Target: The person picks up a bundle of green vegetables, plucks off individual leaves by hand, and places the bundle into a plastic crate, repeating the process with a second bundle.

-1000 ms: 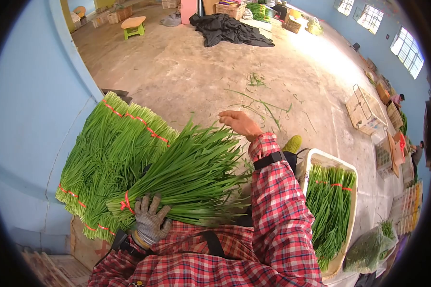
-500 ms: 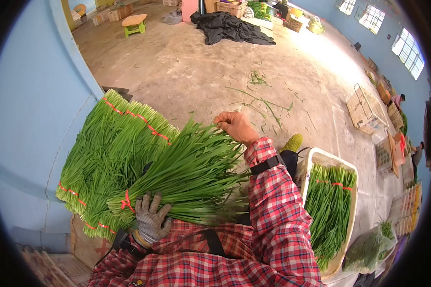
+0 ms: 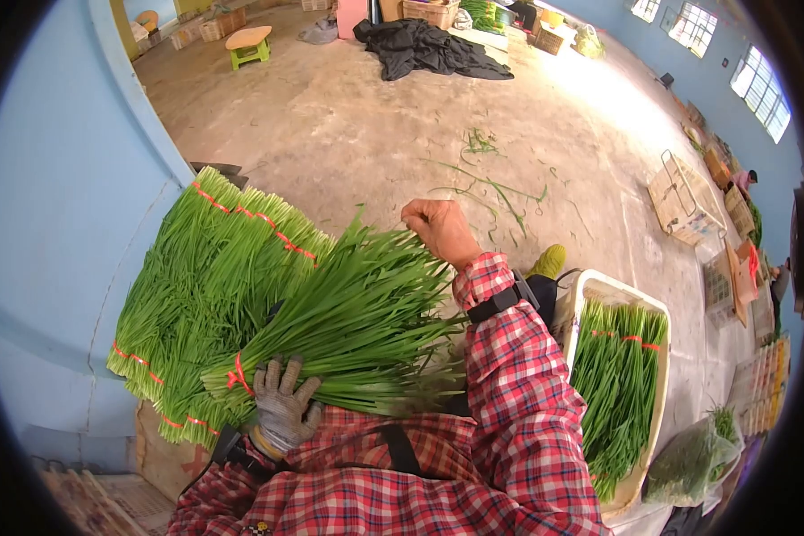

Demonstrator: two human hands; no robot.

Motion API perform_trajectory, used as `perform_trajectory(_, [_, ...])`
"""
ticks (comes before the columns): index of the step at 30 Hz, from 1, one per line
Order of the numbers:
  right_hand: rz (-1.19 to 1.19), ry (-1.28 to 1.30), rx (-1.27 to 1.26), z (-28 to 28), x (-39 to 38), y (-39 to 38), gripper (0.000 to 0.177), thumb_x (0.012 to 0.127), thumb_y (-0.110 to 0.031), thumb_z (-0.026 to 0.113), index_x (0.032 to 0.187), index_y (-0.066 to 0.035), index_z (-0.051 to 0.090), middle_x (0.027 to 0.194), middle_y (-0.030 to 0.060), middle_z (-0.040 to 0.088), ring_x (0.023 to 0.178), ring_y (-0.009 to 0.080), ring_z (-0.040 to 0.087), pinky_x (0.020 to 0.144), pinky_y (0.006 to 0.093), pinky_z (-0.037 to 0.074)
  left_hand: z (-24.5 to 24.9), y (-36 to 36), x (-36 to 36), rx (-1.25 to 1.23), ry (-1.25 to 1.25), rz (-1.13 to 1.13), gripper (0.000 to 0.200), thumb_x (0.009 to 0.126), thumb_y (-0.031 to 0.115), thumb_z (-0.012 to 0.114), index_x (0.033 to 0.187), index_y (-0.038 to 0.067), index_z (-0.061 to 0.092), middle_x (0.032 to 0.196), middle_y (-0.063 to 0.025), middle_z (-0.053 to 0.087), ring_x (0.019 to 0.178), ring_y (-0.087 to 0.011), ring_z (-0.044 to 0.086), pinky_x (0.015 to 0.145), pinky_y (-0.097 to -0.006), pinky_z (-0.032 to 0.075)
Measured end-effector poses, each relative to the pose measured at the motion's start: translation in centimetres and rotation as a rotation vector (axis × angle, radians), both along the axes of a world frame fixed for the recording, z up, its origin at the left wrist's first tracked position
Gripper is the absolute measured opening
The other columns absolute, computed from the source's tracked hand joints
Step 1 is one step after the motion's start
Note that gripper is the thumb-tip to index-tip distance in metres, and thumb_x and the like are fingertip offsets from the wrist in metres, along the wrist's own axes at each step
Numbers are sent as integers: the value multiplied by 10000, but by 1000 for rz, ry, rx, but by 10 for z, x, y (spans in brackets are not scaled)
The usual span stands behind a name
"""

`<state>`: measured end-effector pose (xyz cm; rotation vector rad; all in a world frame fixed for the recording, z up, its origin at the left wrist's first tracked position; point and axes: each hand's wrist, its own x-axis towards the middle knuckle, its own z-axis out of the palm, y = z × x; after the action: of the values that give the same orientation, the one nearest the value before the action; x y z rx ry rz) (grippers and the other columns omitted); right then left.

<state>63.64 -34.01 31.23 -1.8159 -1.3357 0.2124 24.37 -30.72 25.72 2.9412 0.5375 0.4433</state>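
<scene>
A bundle of garlic chives, tied near its base with a red band, lies across my lap with its leaf tips fanned to the right. My left hand, in a grey glove, rests on the bundle beside the band, fingers spread over the stalks. At the far edge of the leaf tips is my bare right hand, thumb and fingers pinched together. Whatever is between those fingers is too small to make out. Stacked at my left are more tied chive bundles, partly covered by the one on my lap.
To my right a white crate holds banded chives. Beside it sits a clear plastic bag of greens. Loose leaves litter the floor ahead. A blue wall borders the left, and a black cloth lies farther off.
My right hand has risen very slightly at the leaf tips, still pinched. My left hand and the bundle stay nearly in place.
</scene>
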Motion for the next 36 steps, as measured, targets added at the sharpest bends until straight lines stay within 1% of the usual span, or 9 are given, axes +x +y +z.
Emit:
perform_trajectory(2, [-80, 12, 66, -15, 6, 4, 121, 858, -128, 611, 887, -27, 672, 668, 69, 644, 610, 161, 586, 623, 304, 477, 4, -1, 2, 0, 4, 8, 432, 660, 290, 635, 1065, 142, 642, 1325, -187, 423, 1209, -438, 369, 999, -587, 263])
perform_trajectory(4, [-231, 609, 537, -25, 23, 10, 142, 818, -166, 645, 828, -29, 682, 715, 99, 673, 639, 226, 621, 681, 329, 489, 1, 1, 3, 0, 16, 14, 436, 663, 293, 627, 1074, 147, 643, 1284, -196, 448, 1189, -431, 383, 989, -584, 267])
perform_trajectory(7, [-397, 451, 308, -34, 48, -23, 194, 818, -201, 654, 854, -11, 673, 734, 104, 679, 657, 236, 631, 723, 328, 491, 0, 3, 1, -10, 13, 45, 456, 679, 301, 617, 1096, 119, 641, 1338, -215, 427, 1217, -455, 358, 1013, -585, 249])
perform_trajectory(10, [-534, -199, 461, -59, 54, -65, 229, 858, -216, 623, 845, 10, 659, 710, 84, 665, 660, 181, 621, 718, 309, 482, -6, 6, -1, -2, 13, 77, 491, 666, 285, 628, 1111, 78, 622, 1409, -205, 365, 1297, -450, 290, 1053, -585, 211])
perform_trajectory(15, [-402, 725, 275, -62, 34, -144, 190, 878, -190, 587, 896, -8, 638, 759, 4, 622, 687, 92, 563, 647, 251, 459, 1, 5, 4, -36, 1, 87, 527, 644, 204, 652, 1159, 110, 591, 1417, -215, 367, 1285, -467, 315, 1069, -580, 202])
perform_trajectory(18, [-182, 762, 161, -59, -4, -165, 167, 876, -148, 597, 985, -26, 627, 770, -28, 588, 697, 59, 534, 617, 227, 445, 1, 5, 6, -26, 0, 101, 512, 637, 228, 641, 1133, 101, 612, 1400, -211, 382, 1265, -460, 324, 1053, -586, 213])
perform_trajectory(27, [-214, -236, 202, -46, -93, -119, 237, 785, -114, 661, 1019, -108, 626, 769, 105, 603, 720, 312, 611, 627, 379, 496, 14, 0, 16, -10, 36, 66, 529, 656, 190, 652, 1168, 82, 571, 1405, -229, 386, 1282, -453, 334, 1063, -547, 224])
perform_trajectory(34, [-130, -79, 164, -66, -107, -142, 57, 804, -102, 612, 852, -72, 617, 734, 112, 610, 664, 334, 602, 572, 399, 484, 13, 2, 15, -209, -230, 44, 611, 624, 182, 692, 1202, 59, 539, 1341, -219, 448, 1227, -430, 394, 1049, -528, 260])
perform_trajectory(36, [-271, 179, 265, -68, -104, -155, 95, 826, -74, 564, 843, -25, 643, 682, 109, 614, 584, 204, 581, 552, 323, 459, 16, 0, 16, -90, -105, 59, 584, 619, 178, 693, 1175, 59, 558, 1287, -196, 479, 1206, -422, 405, 1039, -520, 280])
